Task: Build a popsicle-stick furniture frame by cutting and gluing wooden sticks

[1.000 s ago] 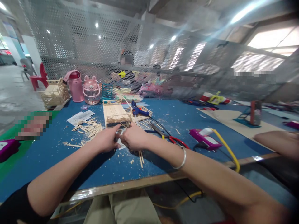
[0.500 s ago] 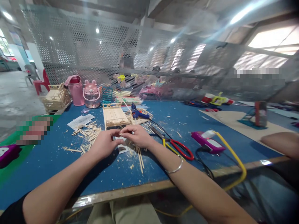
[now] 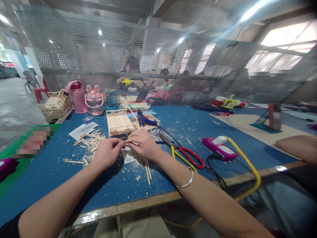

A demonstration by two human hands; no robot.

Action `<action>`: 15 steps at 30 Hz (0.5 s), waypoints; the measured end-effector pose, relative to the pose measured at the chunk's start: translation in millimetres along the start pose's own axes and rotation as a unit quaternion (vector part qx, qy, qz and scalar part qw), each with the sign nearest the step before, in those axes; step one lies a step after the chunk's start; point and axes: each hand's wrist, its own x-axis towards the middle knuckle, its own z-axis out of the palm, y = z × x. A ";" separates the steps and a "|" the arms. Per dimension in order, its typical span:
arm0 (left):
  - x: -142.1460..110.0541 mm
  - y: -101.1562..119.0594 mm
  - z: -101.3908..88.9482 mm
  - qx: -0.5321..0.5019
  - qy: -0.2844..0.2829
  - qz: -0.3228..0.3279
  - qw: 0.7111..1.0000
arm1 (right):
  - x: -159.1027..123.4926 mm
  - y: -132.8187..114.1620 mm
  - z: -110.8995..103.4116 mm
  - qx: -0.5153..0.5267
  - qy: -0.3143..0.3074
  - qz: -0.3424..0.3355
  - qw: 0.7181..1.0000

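Note:
My left hand (image 3: 109, 151) and my right hand (image 3: 144, 144) meet fingertip to fingertip over the blue table (image 3: 104, 188). Both are closed in a pinch, and whatever small thing is between the fingers is too hidden to name. Just beyond them stands a small bed-like model of wooden sticks (image 3: 120, 123) with railed ends. Beneath the hands lies a small paper slip (image 3: 128, 158), with a few long thin sticks (image 3: 148, 172) beside it. To the left is a pile of short cut sticks (image 3: 90, 140) by a white paper sheet (image 3: 83, 129).
A blue glue gun (image 3: 146, 119) lies behind my right hand. Red-and-yellow-handled pliers (image 3: 190, 158) and a purple power strip (image 3: 220, 148) are farther right. Pink bottles (image 3: 94, 100) and another stick model (image 3: 55, 103) stand back left. A co-worker's forearm (image 3: 294, 148) rests at right.
My hands have lifted slightly from below the model, opened a little, then come back together at the fingertips in a pinch. The view has shifted slightly; the model stays put.

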 end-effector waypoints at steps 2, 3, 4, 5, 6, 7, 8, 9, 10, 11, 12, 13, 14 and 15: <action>-0.6 0.7 0.2 0.007 -0.002 0.010 1.000 | -0.2 -1.4 -0.7 -0.037 -0.007 0.003 0.999; -1.0 1.2 0.6 0.008 -0.001 0.013 1.000 | -0.3 -2.3 -1.0 -0.050 -0.008 0.006 0.999; -1.4 1.8 1.1 0.007 0.000 0.014 1.000 | -0.5 -3.4 -1.3 -0.061 -0.009 0.009 0.998; -1.9 2.4 1.8 0.002 0.003 0.012 1.000 | -0.5 -4.5 -1.7 -0.069 -0.009 0.009 0.998; -2.4 3.0 2.4 -0.006 0.005 0.008 1.000 | -0.3 -5.6 -2.4 -0.078 -0.010 0.007 0.997; -2.8 3.6 2.9 -0.014 0.007 0.002 1.000 | 0.3 -6.4 -3.3 -0.086 -0.013 0.002 0.996; -3.2 4.3 3.0 -0.019 0.012 -0.004 1.000 | 1.3 -6.8 -4.7 -0.094 -0.019 -0.003 0.995; -3.3 5.2 2.4 -0.018 0.020 -0.009 1.000 | 2.9 -6.4 -6.4 -0.100 -0.025 -0.006 0.995; -2.8 6.2 1.0 -0.004 0.035 -0.007 0.999 | 5.2 -5.3 -8.5 -0.107 -0.029 -0.005 0.994; -1.7 7.5 -1.3 0.022 0.062 0.003 0.998 | 7.9 -3.3 -10.8 -0.113 -0.031 0.003 0.993; 0.5 9.0 -4.5 0.057 0.097 0.021 0.993 | 11.1 -0.6 -12.9 -0.120 -0.029 0.016 0.992; 3.8 10.8 -8.4 0.098 0.134 0.045 0.985 | 14.3 2.8 -14.8 -0.126 -0.024 0.032 0.991; 8.2 12.6 -12.6 0.137 0.171 0.073 0.973 | 17.3 6.5 -15.9 -0.132 -0.019 0.048 0.990; 13.7 14.5 -16.8 0.162 0.187 0.094 0.964 | 19.9 10.2 -16.1 -0.137 -0.015 0.060 0.989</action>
